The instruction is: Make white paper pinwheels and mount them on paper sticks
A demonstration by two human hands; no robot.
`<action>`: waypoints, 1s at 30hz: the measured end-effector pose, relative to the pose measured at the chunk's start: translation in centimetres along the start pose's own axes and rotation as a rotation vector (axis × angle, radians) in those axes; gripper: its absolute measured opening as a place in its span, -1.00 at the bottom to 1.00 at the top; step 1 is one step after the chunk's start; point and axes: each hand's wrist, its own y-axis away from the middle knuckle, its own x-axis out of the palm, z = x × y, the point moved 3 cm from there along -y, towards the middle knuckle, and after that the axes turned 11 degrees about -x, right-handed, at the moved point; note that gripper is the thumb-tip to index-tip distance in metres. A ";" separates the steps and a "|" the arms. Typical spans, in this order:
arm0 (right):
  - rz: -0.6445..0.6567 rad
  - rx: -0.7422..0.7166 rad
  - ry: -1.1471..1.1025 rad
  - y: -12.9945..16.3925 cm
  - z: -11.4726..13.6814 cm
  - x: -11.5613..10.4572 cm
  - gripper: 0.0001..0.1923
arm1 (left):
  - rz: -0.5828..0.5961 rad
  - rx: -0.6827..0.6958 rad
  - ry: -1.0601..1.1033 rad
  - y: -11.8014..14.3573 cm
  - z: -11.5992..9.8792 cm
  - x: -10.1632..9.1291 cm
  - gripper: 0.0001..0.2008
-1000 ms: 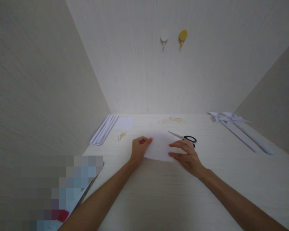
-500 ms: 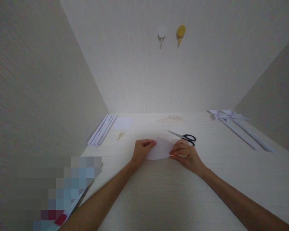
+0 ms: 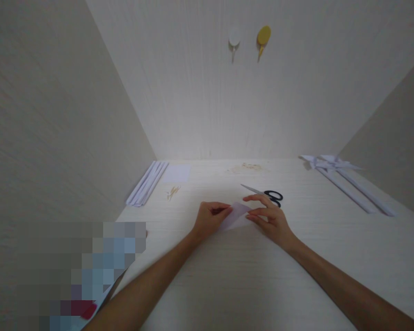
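A small white sheet of paper is held up over the table, bent so that its right part tilts. My left hand is closed on the paper's left side, thumb on top. At the right corner, my right hand pinches the paper between thumb and a finger, with the index finger lifted away. Just behind the right hand lie scissors with black handles, blades pointing left; the fingers partly cover them.
Rolled white paper sticks lie at the left, beside a flat white square and several small wooden sticks. Paper pinwheels on sticks lie at the right. Thin tan bits lie by the back wall, which bears two hooks.
The paper has bent and turned, showing a narrower face. My left hand has shifted slightly right. My right index finger has lifted off the paper.
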 end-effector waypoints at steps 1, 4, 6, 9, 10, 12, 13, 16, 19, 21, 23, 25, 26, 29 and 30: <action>-0.012 -0.002 -0.010 0.0 -0.1 0.0 -0.93 | 0.006 0.001 -0.002 0.1 0.0 0.1 -0.85; -0.023 0.005 -0.038 0.0 -0.2 0.3 -0.93 | 0.032 0.000 0.003 0.4 -0.3 0.5 -0.84; -0.016 0.020 -0.036 0.0 -0.3 0.5 -0.94 | 0.062 0.004 0.011 0.7 -0.5 0.8 -0.82; -0.026 0.062 0.001 0.1 -0.4 0.6 -0.90 | 0.090 0.015 0.018 1.0 -0.8 1.2 -0.82; -0.030 0.077 0.013 0.1 -0.5 0.6 -0.88 | 0.090 0.016 0.020 1.0 -0.8 1.3 -0.82; -0.022 0.099 0.025 0.1 -0.5 0.6 -0.85 | 0.092 0.013 0.014 1.0 -0.7 1.4 -0.84; -0.013 0.105 0.027 0.1 -0.5 0.7 -0.85 | 0.101 0.014 0.005 1.0 -0.6 1.5 -0.84; 0.012 0.100 0.026 0.1 -0.4 0.7 -0.85 | 0.130 0.030 -0.023 0.9 -0.3 1.8 -0.86; 0.051 0.063 0.030 0.1 -0.2 0.7 -0.84 | 0.162 0.022 -0.009 0.9 -0.1 1.9 -0.85; 0.090 0.041 0.050 0.0 0.1 0.8 -0.83 | 0.168 0.007 0.023 1.0 -0.3 1.8 -0.83; 0.126 0.023 0.080 0.0 0.3 1.0 -0.83 | 0.160 0.018 0.029 1.0 -0.6 1.7 -0.82; 0.157 0.009 0.109 0.0 0.5 1.1 -0.82 | 0.165 0.053 0.007 1.0 -0.9 1.6 -0.84; 0.169 0.005 0.120 0.0 0.6 1.1 -0.83 | 0.172 0.068 -0.001 1.0 -1.0 1.6 -0.85; 0.195 0.003 0.146 0.1 0.6 1.1 -0.84 | 0.191 0.075 0.014 0.9 -0.9 1.6 -0.85; 0.201 0.006 0.153 0.1 0.6 1.1 -0.85 | 0.197 0.067 0.025 0.9 -0.8 1.7 -0.85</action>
